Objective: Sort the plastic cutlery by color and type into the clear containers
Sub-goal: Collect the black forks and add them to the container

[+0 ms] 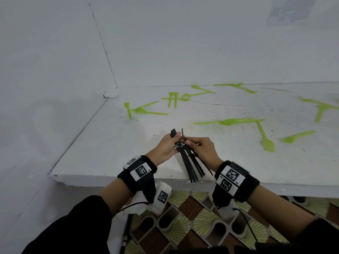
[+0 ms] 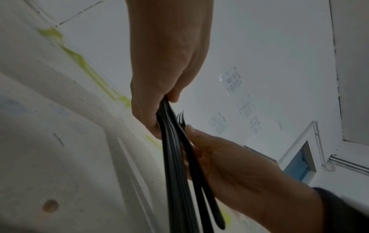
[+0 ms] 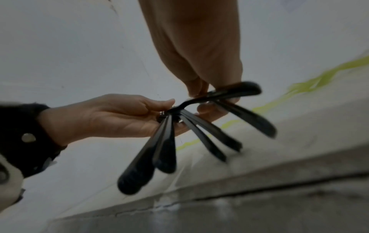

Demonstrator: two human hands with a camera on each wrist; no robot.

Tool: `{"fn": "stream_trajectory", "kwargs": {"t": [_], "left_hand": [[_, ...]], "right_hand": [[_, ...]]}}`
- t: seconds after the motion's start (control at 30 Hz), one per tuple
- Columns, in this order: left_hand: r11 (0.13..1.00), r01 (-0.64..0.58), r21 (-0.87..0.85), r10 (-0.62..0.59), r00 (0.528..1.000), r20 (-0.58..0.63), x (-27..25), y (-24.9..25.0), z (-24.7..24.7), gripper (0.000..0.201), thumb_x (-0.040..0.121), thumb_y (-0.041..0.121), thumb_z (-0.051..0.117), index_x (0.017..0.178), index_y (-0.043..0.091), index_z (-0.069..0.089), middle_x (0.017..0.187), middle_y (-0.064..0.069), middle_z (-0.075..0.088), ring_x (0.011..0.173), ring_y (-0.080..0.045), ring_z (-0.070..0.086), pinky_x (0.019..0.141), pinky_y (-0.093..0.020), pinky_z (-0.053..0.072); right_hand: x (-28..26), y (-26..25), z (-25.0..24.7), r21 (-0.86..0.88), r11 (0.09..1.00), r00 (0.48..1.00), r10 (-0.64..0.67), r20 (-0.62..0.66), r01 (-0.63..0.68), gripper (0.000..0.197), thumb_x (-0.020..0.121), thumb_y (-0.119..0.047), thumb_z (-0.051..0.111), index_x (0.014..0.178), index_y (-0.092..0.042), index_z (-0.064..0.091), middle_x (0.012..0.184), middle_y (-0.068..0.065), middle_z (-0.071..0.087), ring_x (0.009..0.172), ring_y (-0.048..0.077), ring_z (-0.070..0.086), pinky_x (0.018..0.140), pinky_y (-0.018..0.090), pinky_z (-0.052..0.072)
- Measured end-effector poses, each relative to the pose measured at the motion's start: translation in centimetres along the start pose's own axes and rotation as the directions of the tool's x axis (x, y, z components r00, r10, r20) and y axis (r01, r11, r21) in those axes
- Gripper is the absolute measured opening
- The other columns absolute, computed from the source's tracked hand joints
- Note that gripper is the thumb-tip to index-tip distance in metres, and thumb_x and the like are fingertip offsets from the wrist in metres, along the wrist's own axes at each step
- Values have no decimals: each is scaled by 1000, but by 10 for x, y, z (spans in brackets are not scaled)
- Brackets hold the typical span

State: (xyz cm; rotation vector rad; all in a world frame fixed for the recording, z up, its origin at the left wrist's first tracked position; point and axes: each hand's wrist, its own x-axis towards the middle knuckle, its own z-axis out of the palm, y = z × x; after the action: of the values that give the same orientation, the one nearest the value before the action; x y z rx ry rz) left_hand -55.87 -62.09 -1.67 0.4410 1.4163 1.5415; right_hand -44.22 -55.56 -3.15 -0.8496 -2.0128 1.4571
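Above the front of the white table, both hands work on a bundle of black plastic cutlery. My left hand grips the bundle near the heads, and the handles fan down toward the table edge. My right hand pinches a single black fork that lies against the bundle, its tines upward. Lime-green cutlery lies scattered over the table: a group at the back left, a pair at mid right and a spoon. No clear container is in view.
White walls close the table at the left and back, meeting in a corner. More green pieces lie at the far right and by the back wall. A patterned tiled floor shows below the table's front edge.
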Motion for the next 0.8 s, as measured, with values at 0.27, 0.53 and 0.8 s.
{"fn": "stream_trajectory", "kwargs": {"t": [0.27,0.53,0.8], "left_hand": [[998,-57,-10,56,996,-68,1,2,8,26,101,15,35,78,9,45,73,-3,44,68,-12,45,67,-21,42],[996,-67,-51,64,997,-44,2,4,12,12,97,15,47,108,10,45,86,-1,49,76,-8,50,50,-22,41],[967,-94,-236,101,995,17,10,8,8,17,96,-1,43,90,10,54,82,-6,51,79,-13,54,77,-27,45]], "right_hand": [[-7,-10,6,91,991,990,93,104,-102,25,94,-19,53,115,-13,66,103,8,68,78,14,66,56,21,57],[-7,-10,3,295,927,964,178,197,-231,27,97,-17,48,121,-17,61,95,13,68,74,24,68,66,25,56],[-6,-9,-7,416,828,908,241,344,-377,22,100,-19,40,105,-20,61,95,8,69,81,20,69,77,31,53]]}}
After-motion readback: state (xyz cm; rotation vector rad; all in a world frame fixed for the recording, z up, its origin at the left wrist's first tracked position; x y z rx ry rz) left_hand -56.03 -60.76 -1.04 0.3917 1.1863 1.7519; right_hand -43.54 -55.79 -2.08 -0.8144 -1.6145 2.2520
